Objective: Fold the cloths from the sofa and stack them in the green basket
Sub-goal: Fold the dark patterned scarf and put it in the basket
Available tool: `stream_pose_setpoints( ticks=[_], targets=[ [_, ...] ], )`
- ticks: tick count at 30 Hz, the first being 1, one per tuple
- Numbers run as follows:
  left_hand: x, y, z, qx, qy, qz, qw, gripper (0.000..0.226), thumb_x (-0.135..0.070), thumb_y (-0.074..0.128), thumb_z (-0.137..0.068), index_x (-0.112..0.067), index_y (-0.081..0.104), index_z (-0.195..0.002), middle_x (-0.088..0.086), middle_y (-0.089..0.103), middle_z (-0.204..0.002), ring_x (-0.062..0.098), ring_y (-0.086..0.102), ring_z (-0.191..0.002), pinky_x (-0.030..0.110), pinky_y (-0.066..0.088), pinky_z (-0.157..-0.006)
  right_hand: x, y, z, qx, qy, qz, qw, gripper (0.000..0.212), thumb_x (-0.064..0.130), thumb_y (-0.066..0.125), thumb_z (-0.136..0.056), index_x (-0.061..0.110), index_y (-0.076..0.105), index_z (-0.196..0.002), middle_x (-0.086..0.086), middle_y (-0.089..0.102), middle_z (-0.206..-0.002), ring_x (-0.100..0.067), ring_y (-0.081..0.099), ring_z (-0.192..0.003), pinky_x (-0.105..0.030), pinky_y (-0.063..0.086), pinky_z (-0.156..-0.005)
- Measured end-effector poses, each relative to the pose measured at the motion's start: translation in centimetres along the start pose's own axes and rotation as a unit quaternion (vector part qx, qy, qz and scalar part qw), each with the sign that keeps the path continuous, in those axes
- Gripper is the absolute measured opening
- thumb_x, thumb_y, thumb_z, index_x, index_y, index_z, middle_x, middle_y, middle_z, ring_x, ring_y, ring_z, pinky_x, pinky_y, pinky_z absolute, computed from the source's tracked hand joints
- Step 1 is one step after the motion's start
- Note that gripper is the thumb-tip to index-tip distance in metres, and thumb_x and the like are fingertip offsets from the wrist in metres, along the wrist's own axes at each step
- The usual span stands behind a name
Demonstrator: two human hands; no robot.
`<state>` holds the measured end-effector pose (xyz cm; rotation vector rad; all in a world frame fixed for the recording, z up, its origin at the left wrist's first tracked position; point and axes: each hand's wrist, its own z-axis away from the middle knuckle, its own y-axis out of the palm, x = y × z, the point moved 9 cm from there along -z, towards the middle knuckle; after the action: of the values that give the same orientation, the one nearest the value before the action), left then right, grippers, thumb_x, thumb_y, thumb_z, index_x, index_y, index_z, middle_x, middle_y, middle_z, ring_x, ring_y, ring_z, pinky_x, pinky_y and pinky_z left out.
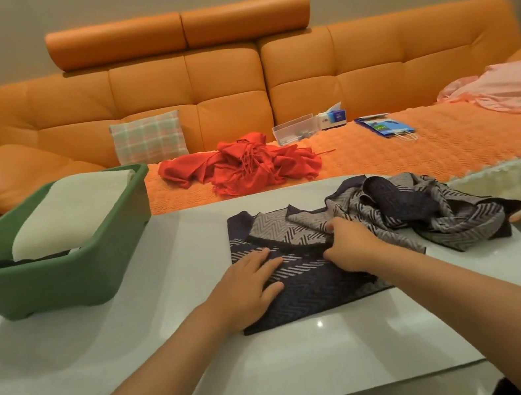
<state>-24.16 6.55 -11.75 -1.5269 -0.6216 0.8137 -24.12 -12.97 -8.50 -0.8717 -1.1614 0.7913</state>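
Item 1: green basket [57, 278], standing on the white table [282, 367], taken as the reference for all places below. Inside the basket: 1 folded cream cloth [70, 213] on top, with a dark cloth [19, 261] showing under it, so at least 2 pieces appear done. Item 2: navy-and-grey patterned scarf [303, 290], on the table to the right of the basket and apart from it; the end nearer the basket lies flat in a partly folded rectangle, the end farther from the basket is a loose heap. Left hand [247, 286]: fingers straight, pressing flat on the folded part. Right hand [351, 244]: fingers curled, pinching a crease of the same scarf. Item 3: red fringed scarf [246, 165], crumpled on the orange sofa [197, 86], behind the basket and to its right; unfolded. Item 4: pink cloth [505, 91], spread loosely on the sofa far right of the basket; unfolded. Status, judged: the patterned scarf is mid-fold, perhaps half finished; it has yet to go into the basket, and 2 cloths wait on the sofa.
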Motion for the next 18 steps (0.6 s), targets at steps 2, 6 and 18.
stream_pose_setpoints(
  ticks=[2,6,18],
  targets=[
    [0.1,0.8,0.4,0.041,-0.011,-0.006,0.999,0.080,-0.079,0.010,-0.086,-0.041,0.010,-0.156,-0.007,0.000,-0.166,0.014,-0.003,-0.152,0.038,0.005,-0.124,0.0,-0.1,0.4,-0.011,-0.020,0.071,0.997,0.066,0.025,0.067,-0.088,0.016,0.035,-0.145,-0.011,0.056,-0.133,-0.032,0.056,-0.118,-0.041,0.051,-0.090],
    [0.0,0.7,0.7,0.073,-0.016,-0.012,0.997,0.084,-0.084,0.013,-0.082,-0.044,0.009,-0.155,-0.008,0.000,-0.166,0.014,-0.003,-0.152,0.039,0.005,-0.124,3.5,-1.4,1.6,-0.124,-0.158,0.238,0.950,0.070,0.022,0.066,-0.082,0.027,0.035,-0.145,-0.007,0.044,-0.133,-0.030,0.045,-0.123,-0.042,0.043,-0.093],
    [2.0,-3.6,-4.6,-0.057,-0.066,0.089,0.992,0.034,-0.020,0.041,-0.103,-0.024,0.053,-0.135,0.000,0.058,-0.130,0.024,0.052,-0.118,0.040,0.044,-0.098,3.0,0.0,-6.7,-0.052,-0.163,0.229,0.958,0.043,0.026,0.037,-0.101,0.018,0.045,-0.142,-0.006,0.051,-0.145,-0.028,0.048,-0.131,-0.045,0.038,-0.107]
  ],
)
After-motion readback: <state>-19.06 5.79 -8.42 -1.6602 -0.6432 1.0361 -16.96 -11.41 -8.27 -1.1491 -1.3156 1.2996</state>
